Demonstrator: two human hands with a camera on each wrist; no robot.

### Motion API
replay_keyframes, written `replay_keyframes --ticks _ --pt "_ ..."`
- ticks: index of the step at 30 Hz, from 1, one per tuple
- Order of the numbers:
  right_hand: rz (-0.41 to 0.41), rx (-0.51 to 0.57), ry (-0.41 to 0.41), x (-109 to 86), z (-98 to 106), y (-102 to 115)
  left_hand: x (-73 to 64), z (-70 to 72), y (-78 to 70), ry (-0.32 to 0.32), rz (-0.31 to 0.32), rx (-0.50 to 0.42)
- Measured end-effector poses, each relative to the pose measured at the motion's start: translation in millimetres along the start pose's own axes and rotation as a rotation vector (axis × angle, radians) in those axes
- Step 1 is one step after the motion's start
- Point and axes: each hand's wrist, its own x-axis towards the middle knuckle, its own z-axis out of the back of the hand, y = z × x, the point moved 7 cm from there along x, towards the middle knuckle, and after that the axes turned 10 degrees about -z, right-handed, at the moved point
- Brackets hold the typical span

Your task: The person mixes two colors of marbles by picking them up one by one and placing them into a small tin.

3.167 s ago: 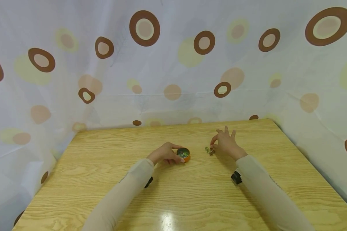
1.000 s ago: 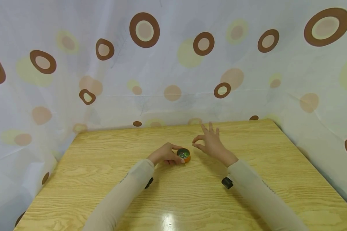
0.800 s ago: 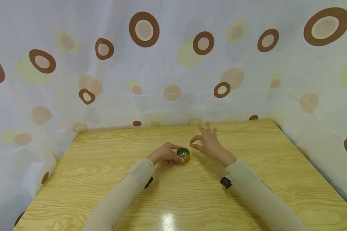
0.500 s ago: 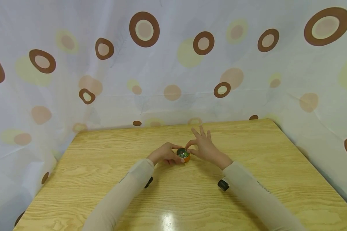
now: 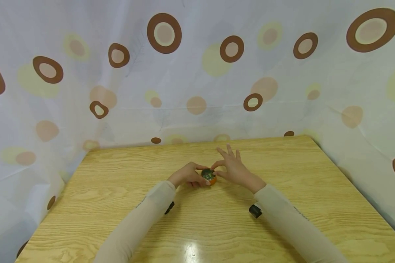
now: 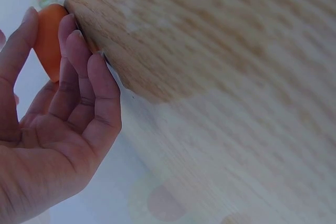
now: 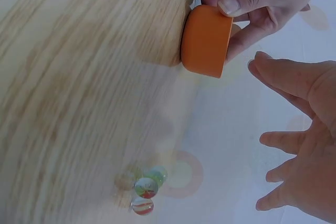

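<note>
A small orange bowl (image 7: pixel 207 40) with a dark inside stands on the table, with glass marbles (image 5: pixel 208 176) in it. My left hand (image 5: pixel 188 174) grips the bowl's side between thumb and fingers, as the left wrist view also shows on its orange wall (image 6: pixel 50 40). Over the bowl's right rim is my right hand (image 5: pixel 233 170), thumb and index fingertips close together but slightly parted, the other fingers spread. No marble shows between those fingertips. Several loose marbles (image 7: pixel 146 188) lie on the table in the right wrist view; the right hand and forearm hide them from the head view.
A wood-grain table (image 5: pixel 145 226) spreads under both arms. White curtains (image 5: pixel 191 76) with brown and yellow rings stand along its back and sides. A dark wrist device (image 5: pixel 255 210) hangs below the right sleeve.
From the loose marbles, my right hand has moved left to the bowl's rim, its pinch loosening there. The marbles inside look rearranged. My left hand and the bowl have stayed put.
</note>
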Motion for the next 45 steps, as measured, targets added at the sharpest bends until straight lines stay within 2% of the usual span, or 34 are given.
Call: replay_keyframes --ticks 13,25,34,45 --pt "-0.037 -0.006 -0.027 -2.9 16.4 -19.1 0.7 -0.1 1.5 -0.008 0.01 -0.006" --pt "-0.082 -0.01 -0.029 -9.5 29.5 -43.7 1.5 -0.8 3.2 -0.007 -0.006 -0.051" --pt "-0.141 -0.058 -0.022 -13.7 32.9 -64.1 -1.3 0.2 -0.5 -0.004 -0.008 -0.02" --pt "-0.206 -0.126 0.059 -19.5 28.5 -85.5 -1.6 1.0 -0.3 -0.01 -0.016 -0.036"
